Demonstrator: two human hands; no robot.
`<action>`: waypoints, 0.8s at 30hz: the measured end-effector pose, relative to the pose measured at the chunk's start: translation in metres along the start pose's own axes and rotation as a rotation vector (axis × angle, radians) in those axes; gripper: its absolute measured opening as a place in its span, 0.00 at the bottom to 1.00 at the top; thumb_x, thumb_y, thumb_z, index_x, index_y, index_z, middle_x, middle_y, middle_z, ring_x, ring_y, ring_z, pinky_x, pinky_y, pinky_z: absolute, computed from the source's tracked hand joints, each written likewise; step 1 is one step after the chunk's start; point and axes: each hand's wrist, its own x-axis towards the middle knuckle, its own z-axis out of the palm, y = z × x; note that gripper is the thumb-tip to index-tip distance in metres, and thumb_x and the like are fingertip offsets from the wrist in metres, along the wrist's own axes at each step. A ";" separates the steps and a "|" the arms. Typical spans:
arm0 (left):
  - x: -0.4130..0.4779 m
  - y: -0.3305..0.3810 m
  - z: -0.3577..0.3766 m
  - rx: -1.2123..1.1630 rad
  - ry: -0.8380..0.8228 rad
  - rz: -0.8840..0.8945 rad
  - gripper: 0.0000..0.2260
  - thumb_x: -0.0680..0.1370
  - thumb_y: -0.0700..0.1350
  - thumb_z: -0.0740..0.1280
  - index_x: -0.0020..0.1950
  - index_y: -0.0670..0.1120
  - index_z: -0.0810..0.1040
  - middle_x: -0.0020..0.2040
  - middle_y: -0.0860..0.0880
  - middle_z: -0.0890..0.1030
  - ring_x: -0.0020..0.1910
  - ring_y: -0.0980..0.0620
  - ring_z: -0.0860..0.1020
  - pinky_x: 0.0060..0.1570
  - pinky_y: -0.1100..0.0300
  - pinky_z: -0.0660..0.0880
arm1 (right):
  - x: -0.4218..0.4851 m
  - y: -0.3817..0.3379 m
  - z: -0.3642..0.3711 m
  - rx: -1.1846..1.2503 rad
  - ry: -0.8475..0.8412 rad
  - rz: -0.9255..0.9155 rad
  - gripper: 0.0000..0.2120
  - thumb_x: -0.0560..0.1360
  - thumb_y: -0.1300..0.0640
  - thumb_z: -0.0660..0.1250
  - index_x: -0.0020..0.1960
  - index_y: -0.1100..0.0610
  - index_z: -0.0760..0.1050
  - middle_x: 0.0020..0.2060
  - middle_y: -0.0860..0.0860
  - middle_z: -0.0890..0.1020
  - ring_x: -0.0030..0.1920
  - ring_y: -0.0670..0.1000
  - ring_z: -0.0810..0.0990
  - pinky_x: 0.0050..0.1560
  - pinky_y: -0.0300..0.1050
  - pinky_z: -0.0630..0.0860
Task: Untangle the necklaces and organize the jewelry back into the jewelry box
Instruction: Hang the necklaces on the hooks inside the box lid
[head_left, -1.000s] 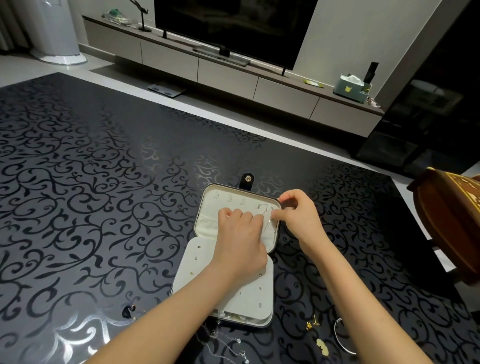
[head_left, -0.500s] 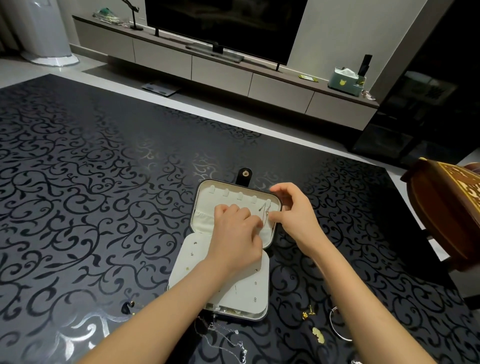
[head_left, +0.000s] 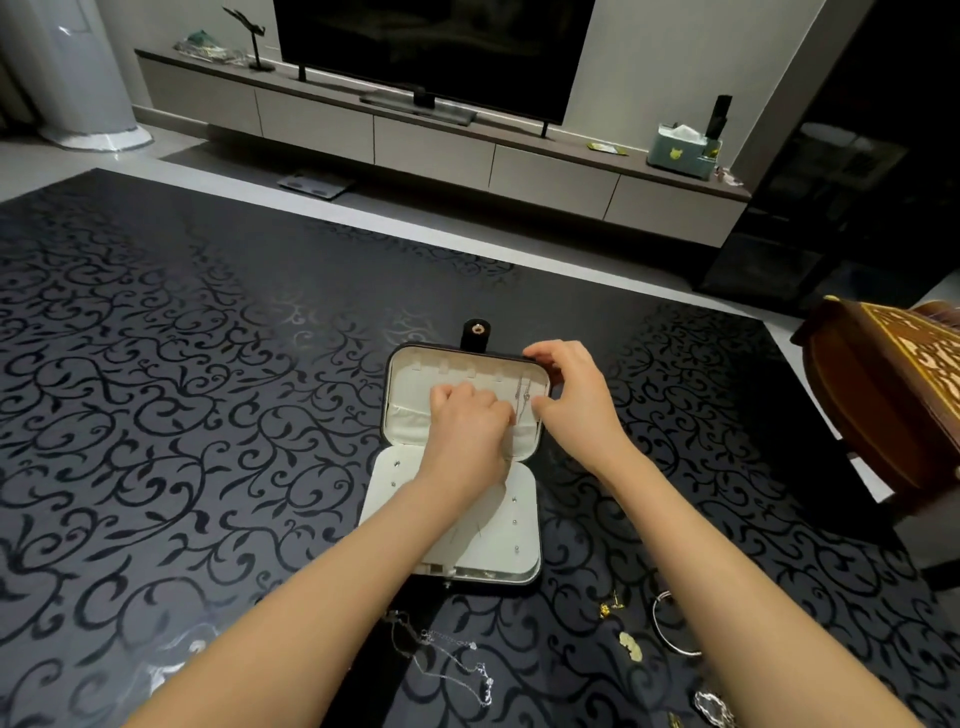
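1. The right hand (head_left: 574, 400) has let go. A second ago its thumb and forefinger pinched the chain (head_left: 525, 392) up by the hooks. Now they stand apart, the forefinger reaching to the far rim of the lid (head_left: 415, 374) and the thumb lower, just beside the chain at the lid's right edge.
2. The left hand (head_left: 467, 431) has hardly shifted. It sits knuckles up on the lid's lining, fingers curled, tips pointing down just left of the chain. The tips are hidden, so I cannot tell whether they pinch the chain's lower end or only press beside it.
3. The chain hangs down the right side of the lid, from the row of hooks towards the pocket below. To my eye this necklace is now hooked, and only its tail needs tucking in.
4. The jewelry box (head_left: 457, 545) lies open and flat on the table (head_left: 156, 364), nearer the near edge, its lid pointing to the far edge.
5. More waits along the near edge: a loose necklace (head_left: 447, 654), gold earrings (head_left: 610, 608), a bangle (head_left: 670, 623), a gold charm (head_left: 631, 644) and a silver bracelet (head_left: 717, 706) by the near right corner.
6. Both forearms reach in from the near edge and meet over the lid, the left one lying across the box's lower half.
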 end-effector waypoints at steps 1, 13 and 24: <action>0.000 -0.001 -0.002 0.004 -0.025 0.004 0.12 0.72 0.38 0.64 0.53 0.48 0.78 0.48 0.51 0.78 0.53 0.48 0.71 0.44 0.56 0.52 | 0.000 0.002 0.001 -0.010 -0.014 0.018 0.26 0.67 0.76 0.62 0.60 0.56 0.74 0.53 0.48 0.72 0.54 0.46 0.73 0.55 0.29 0.68; -0.037 -0.042 -0.018 -0.217 -0.073 -0.083 0.08 0.76 0.44 0.65 0.54 0.49 0.80 0.55 0.51 0.77 0.58 0.49 0.71 0.54 0.56 0.58 | 0.003 0.027 0.009 0.242 -0.041 0.309 0.25 0.70 0.73 0.63 0.65 0.57 0.71 0.55 0.49 0.77 0.57 0.49 0.76 0.54 0.38 0.73; -0.026 -0.048 -0.041 -0.346 0.014 -0.157 0.08 0.77 0.42 0.64 0.51 0.47 0.81 0.52 0.50 0.81 0.53 0.49 0.76 0.56 0.55 0.68 | -0.041 -0.013 -0.020 -0.043 -0.047 0.095 0.07 0.74 0.60 0.66 0.51 0.53 0.79 0.46 0.44 0.79 0.47 0.47 0.76 0.52 0.43 0.73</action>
